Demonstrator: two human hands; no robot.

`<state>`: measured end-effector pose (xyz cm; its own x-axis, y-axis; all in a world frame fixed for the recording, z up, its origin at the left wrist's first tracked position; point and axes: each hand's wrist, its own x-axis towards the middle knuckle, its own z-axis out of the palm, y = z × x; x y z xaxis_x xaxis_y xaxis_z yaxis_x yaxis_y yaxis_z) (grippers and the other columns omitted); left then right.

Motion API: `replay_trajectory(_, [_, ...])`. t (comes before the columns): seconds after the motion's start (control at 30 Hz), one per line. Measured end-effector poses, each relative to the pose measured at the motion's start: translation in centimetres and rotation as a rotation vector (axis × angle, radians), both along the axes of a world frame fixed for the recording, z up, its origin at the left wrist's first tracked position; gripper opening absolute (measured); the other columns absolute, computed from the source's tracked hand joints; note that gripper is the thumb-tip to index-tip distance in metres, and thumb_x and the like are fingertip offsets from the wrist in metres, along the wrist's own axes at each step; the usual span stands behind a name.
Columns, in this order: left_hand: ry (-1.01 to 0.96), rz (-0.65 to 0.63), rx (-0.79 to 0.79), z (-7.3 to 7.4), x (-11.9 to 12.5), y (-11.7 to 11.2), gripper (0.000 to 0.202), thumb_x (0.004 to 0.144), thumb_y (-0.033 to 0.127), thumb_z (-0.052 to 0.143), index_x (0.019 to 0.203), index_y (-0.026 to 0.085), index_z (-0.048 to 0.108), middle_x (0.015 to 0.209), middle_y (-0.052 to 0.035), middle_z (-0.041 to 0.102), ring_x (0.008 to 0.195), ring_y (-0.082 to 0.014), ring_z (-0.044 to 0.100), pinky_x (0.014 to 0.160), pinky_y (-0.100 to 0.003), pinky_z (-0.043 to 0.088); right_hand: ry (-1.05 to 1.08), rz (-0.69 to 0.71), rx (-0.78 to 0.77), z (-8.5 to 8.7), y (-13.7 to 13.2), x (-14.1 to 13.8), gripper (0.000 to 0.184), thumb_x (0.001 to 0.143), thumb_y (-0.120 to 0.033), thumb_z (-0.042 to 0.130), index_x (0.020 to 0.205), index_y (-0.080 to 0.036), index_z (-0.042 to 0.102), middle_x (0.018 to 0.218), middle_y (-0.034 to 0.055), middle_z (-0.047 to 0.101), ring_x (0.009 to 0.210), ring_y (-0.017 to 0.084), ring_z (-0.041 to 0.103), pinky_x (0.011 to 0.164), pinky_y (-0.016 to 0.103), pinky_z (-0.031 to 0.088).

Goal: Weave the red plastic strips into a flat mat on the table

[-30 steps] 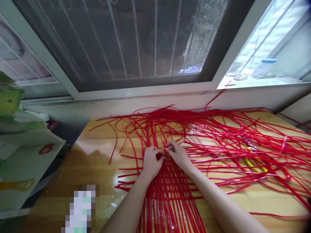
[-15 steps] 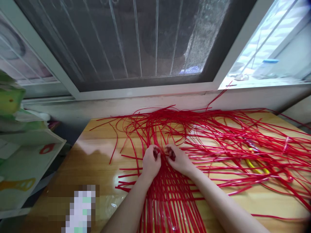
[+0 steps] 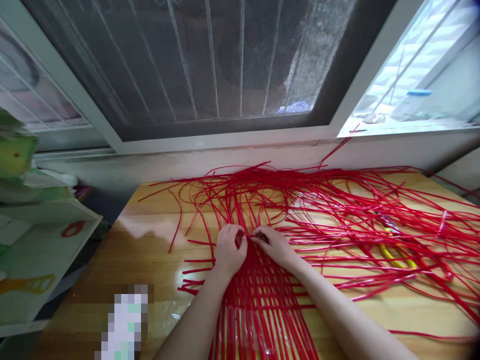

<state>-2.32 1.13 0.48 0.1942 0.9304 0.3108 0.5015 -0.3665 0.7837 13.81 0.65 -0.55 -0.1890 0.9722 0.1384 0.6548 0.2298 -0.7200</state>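
Observation:
A lattice of woven red plastic strips point(image 3: 258, 295) lies on the wooden table in front of me. At its far edge my left hand point(image 3: 230, 248) is closed, thumb and fingers pinching a red strip. Close beside it on the right, my right hand point(image 3: 273, 246) pinches red strip too, its fingertips almost meeting the left ones. The bit of strip between both hands is small and partly hidden by my fingers. Loose strip ends point(image 3: 258, 177) fan out beyond my hands, and short ends stick out to the left of the weave.
A tangle of long red strips point(image 3: 360, 215) covers the table's right side, with yellow-handled pliers or scissors point(image 3: 397, 257) partly under it. A wooden table point(image 3: 123, 250) shows at left. Clear tape or film point(image 3: 174, 315) lies near my left forearm. A white shelf point(image 3: 56, 255) stands left; a window point(image 3: 210, 65) rises behind.
My two hands have come closer at the fingertips, the right fingers now pinching at the strip near the left. The left hand has shifted slightly left. The weave looks unmoved.

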Motion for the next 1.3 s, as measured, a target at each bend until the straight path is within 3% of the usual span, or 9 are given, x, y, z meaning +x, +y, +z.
replay_trajectory(0.13, [0.269,-0.006,0.027,0.2,-0.4,0.2,0.017,0.068,0.027,0.060,0.085,0.023,0.059,0.087,-0.0028,0.053,0.091,-0.0208,0.046,0.082,-0.036,0.035,0.069,-0.004,-0.032,-0.1,0.1,0.1,0.010,0.080,-0.029,0.050,0.079,-0.020,0.054,0.071,-0.0003,0.058,0.066,0.014,0.053,0.060,0.025,0.040])
replay_trajectory(0.37, [0.400,0.100,-0.023,-0.1,-0.1,0.1,0.021,0.067,0.026,0.061,0.088,0.027,0.060,0.087,-0.0025,0.052,0.092,-0.0220,0.045,0.079,-0.036,0.033,0.058,-0.021,-0.013,0.2,0.0,-0.1,0.012,0.081,-0.030,0.047,0.080,-0.020,0.054,0.072,0.0002,0.057,0.064,0.014,0.051,0.059,0.025,0.039])
replay_trajectory(0.8, [0.377,0.167,-0.049,-0.5,0.5,0.3,0.028,0.067,0.036,0.063,0.092,0.024,0.061,0.089,-0.0029,0.056,0.093,-0.0215,0.046,0.082,-0.035,0.032,0.113,-0.014,-0.019,0.1,0.1,-0.1,0.013,0.081,-0.032,0.048,0.078,-0.020,0.053,0.070,-0.0008,0.056,0.064,0.013,0.051,0.059,0.024,0.038])
replay_trajectory(0.93, [0.347,0.170,-0.078,-0.4,0.9,0.5,0.022,0.066,0.033,0.064,0.086,0.023,0.063,0.087,-0.0029,0.057,0.092,-0.0219,0.046,0.081,-0.036,0.032,0.113,-0.023,-0.028,0.2,0.0,-0.3,0.014,0.081,-0.032,0.048,0.078,-0.020,0.053,0.070,-0.0008,0.056,0.064,0.013,0.051,0.059,0.024,0.038])
replay_trajectory(1.07, [0.246,0.092,-0.105,-0.1,0.3,0.5,0.009,0.068,0.026,0.063,0.076,0.022,0.062,0.081,-0.0011,0.057,0.088,-0.0195,0.048,0.079,-0.035,0.033,0.039,-0.097,-0.026,0.5,0.1,-0.8,0.015,0.080,-0.031,0.047,0.071,-0.020,0.051,0.064,-0.0010,0.055,0.060,0.014,0.050,0.055,0.024,0.036])
replay_trajectory(1.2, [0.148,0.033,-0.090,0.0,-0.3,0.4,0.009,0.067,0.021,0.063,0.076,0.022,0.062,0.084,-0.0003,0.056,0.089,-0.0178,0.049,0.081,-0.034,0.034,-0.078,-0.145,-0.004,0.7,0.3,-1.2,0.012,0.077,-0.024,0.047,0.066,-0.020,0.049,0.059,-0.0010,0.052,0.055,0.014,0.046,0.051,0.024,0.032])
replay_trajectory(1.3, [0.137,0.047,-0.073,-0.1,-0.4,0.3,0.012,0.067,0.016,0.061,0.077,0.023,0.063,0.087,-0.0003,0.056,0.092,-0.0177,0.049,0.084,-0.034,0.033,-0.119,-0.099,0.005,0.7,0.3,-1.1,0.008,0.074,-0.018,0.048,0.066,-0.019,0.049,0.060,-0.0010,0.051,0.056,0.013,0.046,0.052,0.023,0.032])
